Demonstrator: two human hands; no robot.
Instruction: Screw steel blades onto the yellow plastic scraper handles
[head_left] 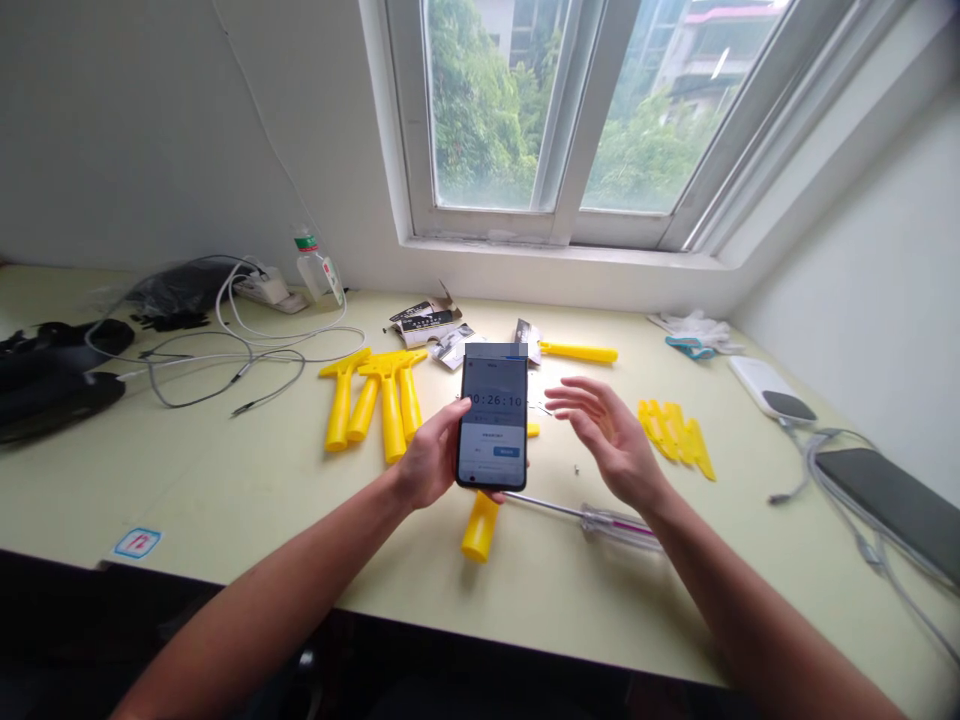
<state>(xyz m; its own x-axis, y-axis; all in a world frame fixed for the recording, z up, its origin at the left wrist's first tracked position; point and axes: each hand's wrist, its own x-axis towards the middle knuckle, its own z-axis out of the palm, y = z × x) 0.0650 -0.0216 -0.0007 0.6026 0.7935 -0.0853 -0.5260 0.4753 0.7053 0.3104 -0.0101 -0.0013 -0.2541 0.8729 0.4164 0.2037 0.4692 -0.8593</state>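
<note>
My left hand [435, 450] grips a smartphone [492, 425] upright over the table, its lit screen showing a timer. To the right of the phone, my right hand [607, 440] hovers with its fingers apart and nothing in them. Below the phone, a yellow plastic handle [480, 530] lies partly hidden behind it. A screwdriver [607, 525] with a clear and purple handle rests on the table, partly covered by my right forearm. Left of my left hand lie several yellow scraper-like handles [390, 400]. A small metal piece [577, 469] is near my right hand.
Behind the phone are opened packets [427, 325] and a yellow bar [581, 353]. Yellow flat pieces [675, 435], a white power bank [769, 388] and a dark phone [892, 500] lie at right. Cables [247, 350] and a bottle [319, 272] occupy the left back.
</note>
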